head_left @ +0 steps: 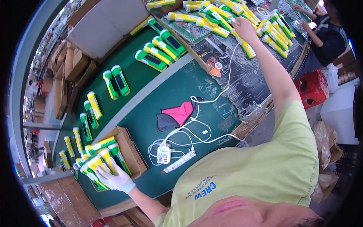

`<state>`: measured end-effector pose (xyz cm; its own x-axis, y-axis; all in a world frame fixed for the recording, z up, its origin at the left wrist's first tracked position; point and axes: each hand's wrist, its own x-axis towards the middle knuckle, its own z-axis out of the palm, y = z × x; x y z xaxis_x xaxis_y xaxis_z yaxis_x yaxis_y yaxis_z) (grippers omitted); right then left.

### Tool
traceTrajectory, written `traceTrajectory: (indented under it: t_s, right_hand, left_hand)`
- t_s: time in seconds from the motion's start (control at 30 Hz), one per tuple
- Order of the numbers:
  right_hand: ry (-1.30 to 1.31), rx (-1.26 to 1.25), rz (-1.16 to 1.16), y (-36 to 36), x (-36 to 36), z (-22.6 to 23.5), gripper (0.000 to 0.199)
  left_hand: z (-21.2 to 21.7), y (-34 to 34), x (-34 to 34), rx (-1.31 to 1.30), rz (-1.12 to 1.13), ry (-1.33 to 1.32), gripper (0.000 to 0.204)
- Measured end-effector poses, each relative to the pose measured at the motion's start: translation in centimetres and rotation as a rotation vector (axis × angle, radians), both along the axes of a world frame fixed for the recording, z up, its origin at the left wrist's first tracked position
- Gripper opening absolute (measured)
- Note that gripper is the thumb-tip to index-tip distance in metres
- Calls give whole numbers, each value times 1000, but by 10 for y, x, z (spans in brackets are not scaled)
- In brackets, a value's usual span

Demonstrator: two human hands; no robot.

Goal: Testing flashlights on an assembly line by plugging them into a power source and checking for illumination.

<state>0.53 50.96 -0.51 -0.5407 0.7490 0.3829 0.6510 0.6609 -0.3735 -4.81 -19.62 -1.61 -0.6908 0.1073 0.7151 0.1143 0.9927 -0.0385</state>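
My left hand, in a white glove, rests low at the left over several yellow-and-green flashlights heaped in an open cardboard box. Its thumb and fingers close around one flashlight's yellow body. Stretched far to the upper right, my right hand has its fingers pinched together above a pile of similar flashlights. A white cable runs up to that hand, and a small white end shows at the fingertips. The palm side is hidden.
Flashlights stand spaced along a green conveyor. A white charger block, a power strip and a pink-and-grey cloth lie on the green table among looped cables. Another person works at upper right, near a red crate.
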Motion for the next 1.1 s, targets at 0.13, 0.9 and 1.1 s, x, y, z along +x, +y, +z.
traceTrajectory:
  t_s: [0.13, 0.9, 1.1]
  right_hand:
    - [134, -186, 313, -61, 23, -20, 39]
    - [102, -1167, 1325, -321, 56, 42, 64]
    - [220, -1175, 966, -317, 47, 30, 41]
  left_hand:
    - [0, -41, -12, 167, 43, -267, 75]
    - [43, 153, -15, 803, -1166, -2227, 47]
    - [45, 188, 31, 479, -1100, -917, 56]
